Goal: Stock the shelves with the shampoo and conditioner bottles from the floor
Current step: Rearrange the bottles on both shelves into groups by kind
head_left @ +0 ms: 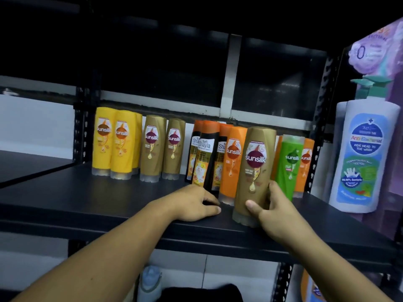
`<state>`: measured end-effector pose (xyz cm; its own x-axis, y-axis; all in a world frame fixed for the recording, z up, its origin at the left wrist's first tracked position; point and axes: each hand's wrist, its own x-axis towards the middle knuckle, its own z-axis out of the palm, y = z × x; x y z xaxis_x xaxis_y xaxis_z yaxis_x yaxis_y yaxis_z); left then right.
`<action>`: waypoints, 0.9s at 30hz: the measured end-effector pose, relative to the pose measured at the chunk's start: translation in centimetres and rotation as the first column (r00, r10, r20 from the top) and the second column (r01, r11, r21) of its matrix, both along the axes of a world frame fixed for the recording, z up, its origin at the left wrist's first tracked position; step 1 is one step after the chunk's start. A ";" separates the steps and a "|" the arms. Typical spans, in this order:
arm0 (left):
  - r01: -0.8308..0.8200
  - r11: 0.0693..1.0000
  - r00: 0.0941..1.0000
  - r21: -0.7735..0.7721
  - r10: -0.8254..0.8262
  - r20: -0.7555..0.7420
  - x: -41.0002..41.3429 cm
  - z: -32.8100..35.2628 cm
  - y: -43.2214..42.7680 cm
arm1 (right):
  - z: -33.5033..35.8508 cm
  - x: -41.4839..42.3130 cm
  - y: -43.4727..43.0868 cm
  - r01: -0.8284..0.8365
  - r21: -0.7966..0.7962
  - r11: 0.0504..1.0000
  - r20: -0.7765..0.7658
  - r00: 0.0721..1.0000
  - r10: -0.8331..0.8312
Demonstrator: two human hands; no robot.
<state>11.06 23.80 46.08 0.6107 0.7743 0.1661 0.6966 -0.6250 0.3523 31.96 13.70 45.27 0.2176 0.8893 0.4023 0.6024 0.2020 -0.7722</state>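
Head view, the only camera.

Right hand (277,212): grasping the brown Sunsilk bottle (255,168) low on its body, thumb across the front near the clear cap, fingers wrapped round the far side. The bottle is cap-down and leaning slightly, over the front part of the shelf (87,199). I cannot tell whether the cap is bearing on the board.

Left hand (196,203): lying on the shelf just left of the right hand, fingers loosely curled, grasping nothing I can see. Its fingertips are near the feet of the black-and-orange bottles (204,158).

Neighbours: an orange bottle (232,162) is just beyond the right thumb, close behind the held bottle. A green bottle (290,164) is beyond the right knuckles. Two matching brown bottles (162,147) are well left of the left hand, with the yellow bottles (113,142) further left.

Judgement: the step in hand is placing this bottle.
- Hold it low, set the cap flat before letting go, and face the label forward.
- Grouping it with the brown pair would mean carrying it leftward past the black-and-orange group.
- These bottles are tall on small caps, so a nudge to the orange one could topple the row.
- The left hand is well placed to steady the neighbours.
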 end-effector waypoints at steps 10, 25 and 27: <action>-0.218 0.976 0.975 0.001 0.218 -0.047 -12.1 0.2 1.0 | 0.4 -10.8 6.4 -0.158 -0.001 0.987 0.054 0.986 0.158; -0.633 0.769 0.670 0.095 0.482 0.565 -13.0 1.1 8.5 | 2.0 -17.5 16.9 -0.003 -0.128 0.992 0.056 0.998 0.010; -0.617 0.782 0.679 0.093 0.469 0.565 -12.7 1.5 9.3 | 2.2 -17.7 17.7 -0.005 -0.141 0.990 0.041 0.999 0.011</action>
<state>-1.67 33.10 47.60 -0.1291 0.8231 0.5531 0.7180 -0.3071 0.6246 14.27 31.38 47.52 0.1963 0.9393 0.2812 0.6335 0.0974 -0.7676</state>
